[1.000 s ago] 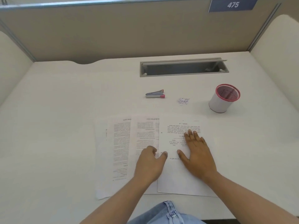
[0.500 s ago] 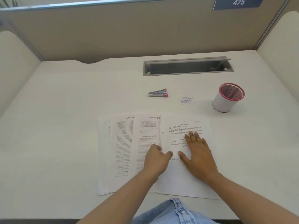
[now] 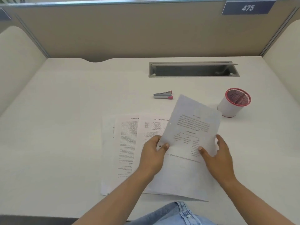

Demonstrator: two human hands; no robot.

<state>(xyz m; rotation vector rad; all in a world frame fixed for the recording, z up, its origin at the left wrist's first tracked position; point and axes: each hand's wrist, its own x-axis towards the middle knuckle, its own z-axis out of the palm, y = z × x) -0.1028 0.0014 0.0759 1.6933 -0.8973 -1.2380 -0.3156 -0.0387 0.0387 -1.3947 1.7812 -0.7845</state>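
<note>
A printed sheet with a diagram (image 3: 191,120) is lifted off the desk and tilted to the right, text upside down to me. My left hand (image 3: 153,155) pinches its lower left edge between thumb and fingers. My right hand (image 3: 217,157) holds its lower right edge, thumb on the front and fingers behind. Under it lies another sheet (image 3: 180,177), and to the left several overlapping printed pages (image 3: 128,143) lie flat on the white desk (image 3: 65,127).
A grey and pink stapler (image 3: 163,95) lies beyond the pages. A white mesh cup with a pink rim (image 3: 233,103) stands at the right. A grey cable slot (image 3: 194,69) is set in the desk's back. Partition walls enclose three sides.
Both hands rested flat on the right-hand sheet before. Now they have gripped its lower edges and raised it off the desk, tilted right. It hides the small scatter of staples.
</note>
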